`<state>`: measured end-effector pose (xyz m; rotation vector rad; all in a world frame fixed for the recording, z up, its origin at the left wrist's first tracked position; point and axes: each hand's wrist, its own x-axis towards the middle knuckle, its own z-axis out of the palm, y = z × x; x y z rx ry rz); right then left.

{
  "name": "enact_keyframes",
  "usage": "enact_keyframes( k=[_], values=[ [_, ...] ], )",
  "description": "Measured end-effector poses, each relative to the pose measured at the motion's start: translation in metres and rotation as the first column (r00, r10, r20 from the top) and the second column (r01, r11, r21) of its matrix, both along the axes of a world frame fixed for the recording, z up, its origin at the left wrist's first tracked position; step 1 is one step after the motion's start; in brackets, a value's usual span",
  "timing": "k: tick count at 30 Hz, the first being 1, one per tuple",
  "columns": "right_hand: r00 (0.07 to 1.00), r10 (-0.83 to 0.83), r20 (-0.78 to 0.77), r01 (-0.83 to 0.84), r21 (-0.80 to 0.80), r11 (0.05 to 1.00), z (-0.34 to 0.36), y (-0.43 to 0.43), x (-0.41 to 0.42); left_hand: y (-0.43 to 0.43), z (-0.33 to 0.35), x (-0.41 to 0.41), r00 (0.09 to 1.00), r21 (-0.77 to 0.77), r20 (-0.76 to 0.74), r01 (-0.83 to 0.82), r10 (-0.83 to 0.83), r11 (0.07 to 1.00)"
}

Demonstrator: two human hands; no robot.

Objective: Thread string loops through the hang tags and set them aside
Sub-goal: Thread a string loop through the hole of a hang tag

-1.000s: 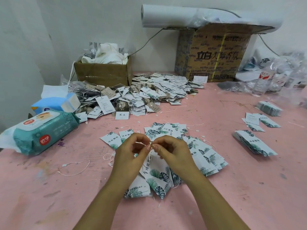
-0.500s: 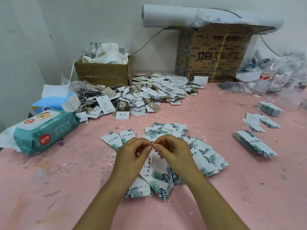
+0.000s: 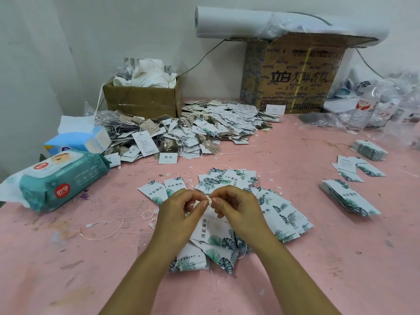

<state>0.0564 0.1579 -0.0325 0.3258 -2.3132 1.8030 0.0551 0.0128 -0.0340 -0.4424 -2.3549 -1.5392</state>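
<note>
A white hang tag [image 3: 210, 230] with green leaf print hangs between my hands above the pink table. My left hand [image 3: 179, 210] and my right hand [image 3: 236, 206] meet at its top, each pinching the thin white string [image 3: 194, 204] there. Under them lies a spread pile of the same leaf tags [image 3: 279, 214] with strings. A loose string loop [image 3: 103, 229] lies on the table to the left. Neat stacks of leaf tags [image 3: 348, 197] sit at the right.
A big heap of mixed tags [image 3: 197, 133] fills the back middle. Two cardboard boxes [image 3: 141, 102] [image 3: 295, 76] stand at the wall, a white roll [image 3: 272, 21] on the larger. A wet-wipes pack [image 3: 61, 180] and tissue pack [image 3: 77, 140] lie left; plastic bags [image 3: 386, 103] right.
My fingertips have drawn closer together at the tag's top and the tag has tilted slightly. Otherwise the table looks the same.
</note>
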Motion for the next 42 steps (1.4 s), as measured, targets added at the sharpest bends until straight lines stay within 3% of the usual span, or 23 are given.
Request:
enact_keyframes(
  k=[7,19,24,35,42],
  values=[
    [1.0,0.007,0.015,-0.005,-0.097,0.995,0.002,0.001,0.0,0.001,0.001,0.001,0.999,0.089,0.033,-0.008,0.005,0.996],
    [0.999,0.042,0.016,-0.04,-0.115,0.993,0.004,0.001,0.002,0.001,-0.002,0.0,1.0,0.073,-0.024,0.007,-0.005,0.997],
    [0.997,0.067,0.046,-0.057,-0.193,0.98,0.005,0.001,0.002,-0.001,-0.001,0.0,0.999,0.07,-0.008,0.032,-0.031,0.997],
    [0.967,0.212,0.143,-0.159,-0.31,0.937,0.006,0.007,0.002,-0.01,0.001,-0.004,0.974,0.227,0.107,0.171,-0.199,0.959],
    [0.96,0.222,0.172,-0.161,-0.31,0.937,0.009,0.005,0.004,-0.011,-0.001,-0.007,0.977,0.169,0.126,0.153,-0.175,0.974]
  ],
)
